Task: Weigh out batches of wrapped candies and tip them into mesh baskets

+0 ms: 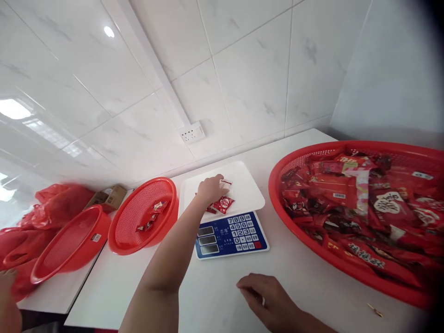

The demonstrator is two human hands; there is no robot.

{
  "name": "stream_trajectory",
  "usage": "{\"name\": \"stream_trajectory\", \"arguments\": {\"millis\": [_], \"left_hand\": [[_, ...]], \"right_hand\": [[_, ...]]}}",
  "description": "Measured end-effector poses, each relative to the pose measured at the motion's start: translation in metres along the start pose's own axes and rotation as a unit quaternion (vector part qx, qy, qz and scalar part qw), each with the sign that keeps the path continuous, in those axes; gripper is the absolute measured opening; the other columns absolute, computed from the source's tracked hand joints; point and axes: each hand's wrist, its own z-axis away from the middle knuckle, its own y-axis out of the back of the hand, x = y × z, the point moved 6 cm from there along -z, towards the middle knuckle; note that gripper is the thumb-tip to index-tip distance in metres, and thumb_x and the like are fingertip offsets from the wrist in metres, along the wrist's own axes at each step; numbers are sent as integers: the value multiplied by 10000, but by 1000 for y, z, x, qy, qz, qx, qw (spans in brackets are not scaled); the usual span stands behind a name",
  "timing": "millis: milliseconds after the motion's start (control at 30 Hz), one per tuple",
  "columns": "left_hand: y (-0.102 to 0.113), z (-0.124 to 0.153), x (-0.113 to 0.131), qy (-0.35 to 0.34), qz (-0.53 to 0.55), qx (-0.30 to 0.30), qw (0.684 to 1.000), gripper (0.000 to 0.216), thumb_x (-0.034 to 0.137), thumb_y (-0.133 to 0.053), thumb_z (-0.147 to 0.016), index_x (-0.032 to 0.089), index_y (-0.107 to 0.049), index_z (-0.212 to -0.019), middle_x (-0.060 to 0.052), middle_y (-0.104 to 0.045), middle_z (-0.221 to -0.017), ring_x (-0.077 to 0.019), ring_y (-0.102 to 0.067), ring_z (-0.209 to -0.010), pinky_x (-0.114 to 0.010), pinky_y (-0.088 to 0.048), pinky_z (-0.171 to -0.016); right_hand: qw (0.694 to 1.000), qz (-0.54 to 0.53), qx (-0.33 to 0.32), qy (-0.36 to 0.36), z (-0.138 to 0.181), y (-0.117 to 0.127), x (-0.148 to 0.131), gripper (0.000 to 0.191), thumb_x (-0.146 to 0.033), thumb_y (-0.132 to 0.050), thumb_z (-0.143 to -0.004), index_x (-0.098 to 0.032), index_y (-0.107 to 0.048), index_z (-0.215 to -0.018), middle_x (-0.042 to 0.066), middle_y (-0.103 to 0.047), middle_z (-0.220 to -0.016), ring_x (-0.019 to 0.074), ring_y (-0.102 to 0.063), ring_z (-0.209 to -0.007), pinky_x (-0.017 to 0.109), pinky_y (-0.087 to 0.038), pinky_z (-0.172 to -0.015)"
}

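My left hand (211, 188) reaches out over the white tray (248, 185) of a blue-faced electronic scale (231, 235). Its fingers are curled on a small red-and-white packet (225, 183) at the fingertips. More small red packets (223, 204) lie on the tray just under and beside the hand. My right hand (268, 296) rests palm down on the white table in front of the scale, fingers loosely spread, holding nothing.
A large red basket (347, 269) heaped with red snack packets fills the right side. Left of the scale, a smaller red basket (138, 246) holds a few sweets, and beyond it are another red basket (69, 245), red bags (52, 203) and a cardboard box (109, 196). Another person's hand (7, 282) shows at the far left.
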Motion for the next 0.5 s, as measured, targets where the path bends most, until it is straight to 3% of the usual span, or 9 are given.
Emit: {"name": "stream_trajectory", "arguments": {"millis": [133,267,367,500], "left_hand": [[4,-3,5,2,34,38,999,447,145,-582,-715,204,-510,-1151,-77,-620,-980,-216,-592,-826,-297,-430,-707],[17,9,25,-13,99,117,988,390,82,-494,-766,206,-505,-1136,-54,-571,-947,-171,-573,-775,-276,-445,-691],[27,26,61,-85,208,163,961,339,112,-545,-770,239,-543,-1084,-20,-555,-876,-161,-570,-766,-269,-469,-681],[32,52,126,-211,290,128,925,364,148,-589,-780,254,-536,-1124,-54,-583,-1010,-186,-582,-903,-318,-491,-796]], "right_hand": [[994,-81,-55,-39,3,-12,1,210,-262,-436,-811,-162,-621,-813,9,-589,-619,92,-470,-508,197,-392,-500],[968,-190,-84,-143,3,-23,11,194,-279,-476,-764,-152,-616,-810,-22,-514,-555,87,-456,-497,192,-380,-489],[952,-224,-92,-186,4,-28,15,196,-283,-507,-725,-144,-621,-802,-35,-473,-531,87,-460,-481,193,-386,-479],[969,-187,-68,-146,5,-25,11,192,-267,-499,-716,-161,-644,-783,-28,-508,-543,82,-449,-486,186,-381,-480]]}}
